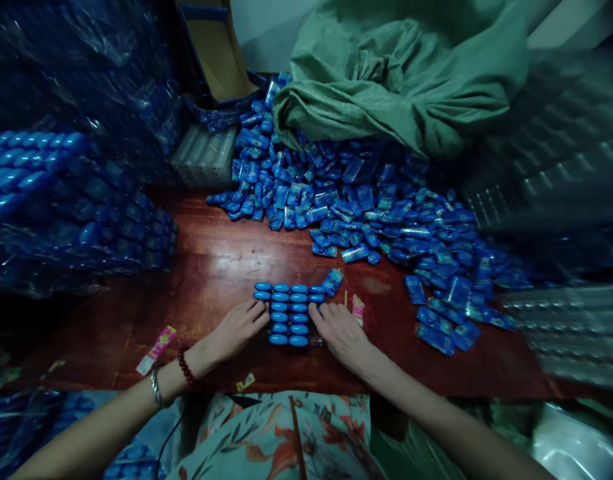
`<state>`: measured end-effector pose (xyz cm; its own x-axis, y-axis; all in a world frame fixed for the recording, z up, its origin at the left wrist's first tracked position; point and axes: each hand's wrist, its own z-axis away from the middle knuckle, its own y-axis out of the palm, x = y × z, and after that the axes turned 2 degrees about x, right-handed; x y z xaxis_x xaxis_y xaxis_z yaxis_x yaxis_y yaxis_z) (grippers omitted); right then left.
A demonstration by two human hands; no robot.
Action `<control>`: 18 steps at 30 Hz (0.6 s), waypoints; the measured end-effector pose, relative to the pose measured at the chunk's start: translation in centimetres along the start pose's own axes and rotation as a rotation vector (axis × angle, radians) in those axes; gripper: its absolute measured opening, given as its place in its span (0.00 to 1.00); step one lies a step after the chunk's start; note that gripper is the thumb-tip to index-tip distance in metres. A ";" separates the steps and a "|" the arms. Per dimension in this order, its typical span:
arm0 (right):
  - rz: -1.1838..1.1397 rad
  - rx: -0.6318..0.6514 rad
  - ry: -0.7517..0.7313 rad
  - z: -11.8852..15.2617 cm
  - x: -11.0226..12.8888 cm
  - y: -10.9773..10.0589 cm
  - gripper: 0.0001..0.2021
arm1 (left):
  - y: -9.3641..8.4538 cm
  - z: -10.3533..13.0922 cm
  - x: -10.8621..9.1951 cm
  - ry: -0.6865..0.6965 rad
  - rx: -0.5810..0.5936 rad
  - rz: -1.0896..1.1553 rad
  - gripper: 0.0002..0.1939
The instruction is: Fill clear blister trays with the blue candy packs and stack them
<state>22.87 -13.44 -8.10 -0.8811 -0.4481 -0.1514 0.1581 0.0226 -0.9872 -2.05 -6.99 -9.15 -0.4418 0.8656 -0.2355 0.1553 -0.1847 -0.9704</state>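
Rows of glossy blue oval pieces [280, 307] stand side by side on the table in front of me, with a bit of clear plastic showing at their lower right. My left hand [241, 325] has its fingers bent and closed at the left edge of the rows, on an outer blue piece. At the right edge, my right hand [340, 331] is closed in the same way, its fingertips against the outer pieces. What lies under the fingertips is partly hidden. A loose blue packet [332, 282] touches the upper right corner of the rows.
A large heap of blue packets [346, 193] spreads behind and right, under a green cloth sack [401, 87]. Wrapped blue stacks [86, 207] rise at left. Clear plastic trays [571, 327] are piled at right. Pink-yellow wrappers [156, 350] lie on the reddish wooden table [211, 253].
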 end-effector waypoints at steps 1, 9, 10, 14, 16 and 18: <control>0.007 0.017 0.000 -0.2 0.1 -0.1 0.19 | 0.1 -0.1 0.0 -0.006 0.004 -0.013 0.16; -0.055 -0.267 0.156 2.6 -2.3 1.5 0.21 | 0.5 0.5 1.0 -0.116 -0.495 -0.054 0.19; -0.081 -0.299 0.215 2.9 -3.2 1.8 0.21 | 0.0 -0.3 1.3 -0.161 -0.542 0.007 0.18; -0.124 -0.122 0.238 1.7 -6.9 3.0 0.23 | -1.9 -7.8 3.2 -0.194 -0.311 0.158 0.11; -0.075 0.031 0.145 0.2 -7.6 3.2 0.28 | -2.0 -12.7 3.8 -0.016 -0.033 0.013 0.10; -0.020 0.121 0.110 -1.1 -7.5 3.2 0.30 | -1.4 -17.0 3.9 0.124 0.094 -0.094 0.11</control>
<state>29.53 -8.99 -10.14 -0.9270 -0.3468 -0.1433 0.1870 -0.0960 -0.9777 11.02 4.60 -7.80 -0.3376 0.9307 -0.1406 0.0328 -0.1377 -0.9899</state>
